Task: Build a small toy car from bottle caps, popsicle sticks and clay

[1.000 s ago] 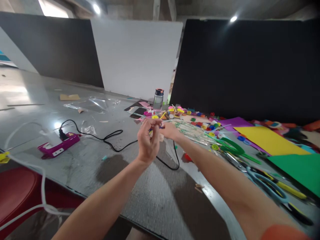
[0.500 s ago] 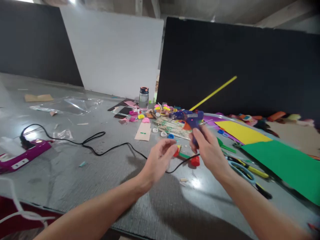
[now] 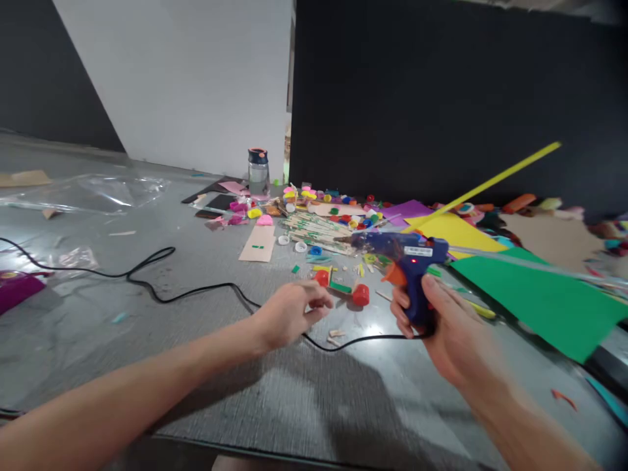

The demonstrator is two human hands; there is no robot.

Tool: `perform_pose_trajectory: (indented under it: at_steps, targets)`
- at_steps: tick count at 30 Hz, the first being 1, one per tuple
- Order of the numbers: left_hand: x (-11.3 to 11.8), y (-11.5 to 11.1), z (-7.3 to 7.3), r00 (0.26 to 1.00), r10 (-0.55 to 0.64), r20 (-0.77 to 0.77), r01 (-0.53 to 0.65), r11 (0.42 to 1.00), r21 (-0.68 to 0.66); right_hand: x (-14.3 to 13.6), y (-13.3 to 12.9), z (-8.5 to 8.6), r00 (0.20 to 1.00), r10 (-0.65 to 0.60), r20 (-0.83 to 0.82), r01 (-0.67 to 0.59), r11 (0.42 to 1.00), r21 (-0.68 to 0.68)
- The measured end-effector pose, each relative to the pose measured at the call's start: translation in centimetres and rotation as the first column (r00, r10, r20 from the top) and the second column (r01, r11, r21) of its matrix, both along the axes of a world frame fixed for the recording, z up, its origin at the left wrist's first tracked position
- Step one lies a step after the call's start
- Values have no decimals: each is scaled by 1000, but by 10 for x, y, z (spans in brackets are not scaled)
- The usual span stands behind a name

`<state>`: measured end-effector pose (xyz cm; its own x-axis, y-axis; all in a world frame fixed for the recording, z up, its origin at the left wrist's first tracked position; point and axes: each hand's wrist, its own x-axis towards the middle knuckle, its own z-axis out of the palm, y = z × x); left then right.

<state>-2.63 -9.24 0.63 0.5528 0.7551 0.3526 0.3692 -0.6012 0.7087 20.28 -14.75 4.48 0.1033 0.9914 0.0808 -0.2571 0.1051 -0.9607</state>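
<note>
My right hand (image 3: 441,320) grips a blue hot glue gun (image 3: 417,268), its nozzle pointing left and its orange trigger in front of the fingers. A small red light glows on its side. A clear rod sticks out behind it. My left hand (image 3: 297,311) hovers with curled fingers, thumb apart, and I see nothing in it. Just beyond it lies a small piece with red bottle caps (image 3: 360,295) and a green strip (image 3: 340,287). The gun's black cord (image 3: 363,339) runs under my left hand. A yellow stick (image 3: 485,186) slants up behind the gun; whether they touch I cannot tell.
Wooden sticks (image 3: 314,229) and colourful caps are heaped at the back middle. A water bottle (image 3: 258,173) stands beside them. Green sheet (image 3: 534,294) and yellow sheet (image 3: 456,235) lie right. At left are a plastic bag (image 3: 93,193) and a purple power strip (image 3: 19,288).
The view has turned right and down. My right hand has moved the glue gun right and nearer, away from my left hand. The red-capped piece is now uncovered.
</note>
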Motion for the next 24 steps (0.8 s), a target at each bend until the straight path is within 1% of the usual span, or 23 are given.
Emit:
perform_pose_trajectory:
  at_steps: [2, 5, 8, 10, 12, 13, 14, 15, 17, 18, 19, 21, 24]
  targets:
    - [-3, 7, -3, 999, -28, -33, 29, 999, 22, 5, -2, -3, 1000, -2, -6, 2, 999, -36]
    - [-1, 9, -6, 999, 16, 35, -16, 1000, 1, 8, -4, -9, 999, -33, -27, 31, 998, -58]
    - [6, -1, -2, 992, 65, 112, -53, 993, -107, 2, -4, -13, 995, -44, -90, 40, 998, -45]
    - [13, -12, 4, 985, 81, 152, -48, 977, -206, -5, -5, -16, 992, -19, -128, 15, 999, -31]
    - [23, -23, 10, 969, 104, 226, -31, 952, -303, -12, -7, -20, 988, -5, -153, 1, 1000, -23]
    - [29, -28, 13, 951, 114, 287, -1, 931, -364, -15, -8, -23, 987, -17, -162, 14, 1000, -19]
    - [36, -32, 14, 921, 121, 371, 55, 901, -431, -19, -9, -26, 985, -33, -169, 30, 999, -21]
    - [43, -36, 15, 875, 112, 471, 153, 858, -490, -21, -10, -28, 983, -47, -175, 43, 999, -25]
    - [55, -40, 13, 768, 141, 625, 340, 737, -584, -26, -12, -32, 981, -43, -189, 37, 999, -33]
    - [60, -41, 12, 727, 169, 666, 393, 692, -605, -27, -12, -33, 980, -23, -197, 17, 999, -31]
    - [64, -41, 10, 694, 196, 693, 430, 659, -617, -29, -11, -34, 979, 6, -204, -10, 1000, -22]
    - [67, -42, 6, 655, 226, 721, 466, 631, -621, -32, -10, -36, 975, 63, -213, -62, 998, 13]
    - [65, -43, 2, 625, 236, 744, 487, 628, -607, -37, -9, -41, 968, 120, -221, -116, 993, 33]
